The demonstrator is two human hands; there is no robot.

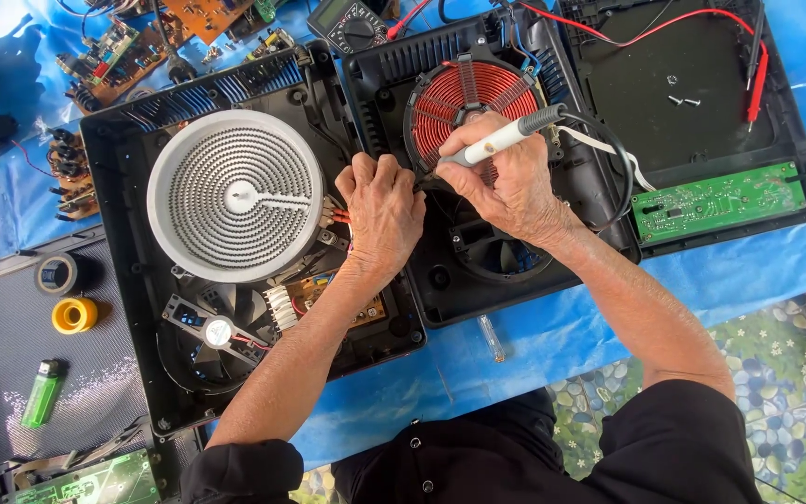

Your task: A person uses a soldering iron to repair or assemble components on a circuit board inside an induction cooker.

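My right hand [513,183] grips a soldering iron [506,137] with a white barrel and grey handle, its tip pointing down-left between the two hands. My left hand [381,203] is closed beside it, its fingers pinching something small that I cannot make out, where the two opened black cooker housings meet. The left housing [123,196] carries a round white radiant heating coil [235,196] and a fan [209,332]. The right housing [590,215] holds a red copper induction coil [464,93], partly hidden by my right hand.
A green circuit board [720,199] lies in a black shell at right, with red probe leads [756,89]. A multimeter [352,23] and loose boards [114,51] sit at the back. Black tape [56,274], a yellow roll [75,315] and a green lighter [43,392] lie left.
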